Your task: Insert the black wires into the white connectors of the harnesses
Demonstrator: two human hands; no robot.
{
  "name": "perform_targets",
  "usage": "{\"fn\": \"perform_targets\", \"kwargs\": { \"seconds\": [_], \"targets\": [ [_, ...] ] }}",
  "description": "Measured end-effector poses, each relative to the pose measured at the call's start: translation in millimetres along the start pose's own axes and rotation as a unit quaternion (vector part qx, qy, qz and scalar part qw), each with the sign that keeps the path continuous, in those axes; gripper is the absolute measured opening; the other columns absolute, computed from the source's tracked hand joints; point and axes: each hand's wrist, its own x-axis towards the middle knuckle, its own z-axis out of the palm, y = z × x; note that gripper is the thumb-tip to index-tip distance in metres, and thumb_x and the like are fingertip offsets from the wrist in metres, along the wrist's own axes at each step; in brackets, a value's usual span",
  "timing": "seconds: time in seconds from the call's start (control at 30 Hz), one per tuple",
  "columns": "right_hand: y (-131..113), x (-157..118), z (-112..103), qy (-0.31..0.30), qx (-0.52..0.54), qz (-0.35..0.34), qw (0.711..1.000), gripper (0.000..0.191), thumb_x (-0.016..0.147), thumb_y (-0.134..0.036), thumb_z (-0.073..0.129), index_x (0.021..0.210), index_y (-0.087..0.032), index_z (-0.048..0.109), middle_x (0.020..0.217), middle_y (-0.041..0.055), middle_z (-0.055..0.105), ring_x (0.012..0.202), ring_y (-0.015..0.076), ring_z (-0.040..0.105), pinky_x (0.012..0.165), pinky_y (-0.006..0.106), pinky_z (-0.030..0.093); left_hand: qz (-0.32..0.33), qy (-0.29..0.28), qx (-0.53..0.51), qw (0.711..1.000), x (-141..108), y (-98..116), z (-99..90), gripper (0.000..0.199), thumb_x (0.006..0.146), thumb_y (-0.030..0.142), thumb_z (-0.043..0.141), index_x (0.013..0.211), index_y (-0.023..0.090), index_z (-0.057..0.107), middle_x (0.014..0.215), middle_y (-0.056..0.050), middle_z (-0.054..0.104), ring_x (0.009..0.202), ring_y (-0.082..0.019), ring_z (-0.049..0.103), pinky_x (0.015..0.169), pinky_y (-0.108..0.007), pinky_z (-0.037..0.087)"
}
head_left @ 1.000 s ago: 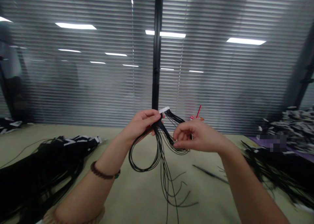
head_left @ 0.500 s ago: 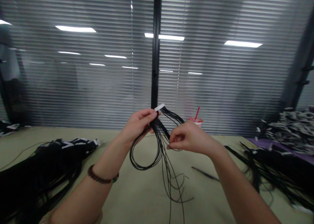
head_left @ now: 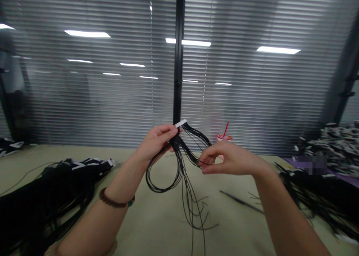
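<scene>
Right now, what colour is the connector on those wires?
The connector is white; head view.

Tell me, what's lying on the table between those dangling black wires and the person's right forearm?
The head view shows a slim dark metal tool, its exact kind unclear, lying on the beige table between the dangling black wires and the right forearm.

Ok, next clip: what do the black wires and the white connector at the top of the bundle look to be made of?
The black wires look plastic-insulated: smooth, faintly glossy, falling in soft loops; no conductor shows. The white connector looks like matte moulded plastic, going by its clean, blocky edges, though it appears too small to be sure.
</scene>
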Motion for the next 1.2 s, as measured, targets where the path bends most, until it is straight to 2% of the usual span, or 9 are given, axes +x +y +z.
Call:
{"fn": "perform_targets", "kwargs": {
  "seconds": [0.13,0.33,0.43,0.6,0.7,0.8,0.93,1.07,1.2],
  "targets": [
    [-1,-7,-8,0.063,-0.059,-0.005,0.996,0.021,0.078,-0.031,0.054,0.086,-0.016,0.066,0.075,0.0026,0.066,0.068,0.0115,0.059,0.064,0.022,0.042,-0.01,0.002,0.013,1.0,2,-2,-2.1,0.013,0.071,0.024,0.064,0.076,0.012,0.063,0.061,0.001,0.057,0.044,-0.005,0.048,0.036,-0.012,0.038],
    [-9,-16,-16,0.077,-0.118,0.023,0.99,0.03,0.078,-0.039,0.053,0.096,-0.018,0.064,0.071,0.0016,0.064,0.063,0.0114,0.056,0.058,0.023,0.04,-0.025,0.008,0.017,0.999,6,-11,-4.7,0.012,0.068,0.023,0.066,0.067,0.012,0.06,0.059,0.001,0.054,0.046,-0.006,0.047,0.037,-0.013,0.038],
    [-14,-18,-14,0.056,-0.108,0.042,0.992,0.03,0.078,-0.038,0.054,0.097,-0.017,0.062,0.071,0.0017,0.063,0.063,0.0117,0.055,0.056,0.022,0.039,-0.039,0.028,0.019,0.999,8,-16,-5.8,0.012,0.067,0.023,0.066,0.069,0.011,0.062,0.061,0.0,0.056,0.047,-0.006,0.048,0.037,-0.013,0.038],
    [-14,-12,-7,-0.004,-0.095,0.013,0.995,0.022,0.081,-0.027,0.049,0.096,-0.019,0.062,0.081,0.0018,0.064,0.072,0.012,0.057,0.062,0.022,0.04,-0.046,0.026,0.008,0.999,8,-17,-4.8,0.015,0.067,0.024,0.067,0.073,0.011,0.063,0.061,0.0,0.057,0.048,-0.006,0.049,0.038,-0.012,0.038],
    [-7,-3,-1,0.039,-0.098,0.005,0.994,0.018,0.075,-0.026,0.056,0.089,-0.018,0.064,0.077,0.0016,0.064,0.068,0.0113,0.056,0.059,0.021,0.039,-0.045,0.01,-0.003,0.999,6,-16,-1.4,0.016,0.068,0.025,0.067,0.075,0.011,0.064,0.061,-0.001,0.057,0.047,-0.006,0.048,0.037,-0.012,0.037],
    [-3,5,7,0.081,-0.051,0.008,0.995,0.015,0.072,-0.028,0.06,0.077,-0.015,0.064,0.063,0.0006,0.06,0.055,0.0082,0.051,0.048,0.018,0.035,-0.044,-0.005,-0.014,0.999,3,-15,2.9,0.017,0.068,0.026,0.067,0.076,0.011,0.064,0.061,-0.001,0.058,0.045,-0.005,0.048,0.036,-0.013,0.036],
    [-4,8,14,0.021,0.014,0.001,1.0,0.019,0.075,-0.03,0.056,0.081,-0.014,0.065,0.057,-0.0005,0.058,0.048,0.006,0.048,0.043,0.016,0.032,-0.043,-0.008,-0.035,0.998,1,-16,8.4,0.017,0.068,0.025,0.067,0.076,0.011,0.065,0.061,-0.001,0.06,0.039,-0.003,0.044,0.034,-0.012,0.032],
    [-4,11,20,-0.021,-0.054,-0.031,0.998,0.019,0.079,-0.025,0.049,0.078,-0.014,0.065,0.059,-0.0003,0.058,0.05,0.0059,0.048,0.047,0.017,0.031,-0.06,-0.001,-0.066,0.996,0,-25,12.4,0.018,0.068,0.025,0.068,0.08,0.011,0.066,0.061,-0.001,0.061,0.044,-0.004,0.049,0.034,-0.011,0.031],
    [0,15,37,0.025,-0.15,-0.026,0.988,0.022,0.073,-0.014,0.049,0.052,-0.012,0.056,0.047,-0.0025,0.048,0.044,0.0041,0.035,0.048,0.02,0.025,-0.118,-0.011,-0.107,0.987,-12,-45,9.1,0.022,0.065,0.025,0.07,0.082,0.011,0.066,0.064,-0.003,0.064,0.047,-0.005,0.053,0.036,-0.011,0.034]
  ]
}}
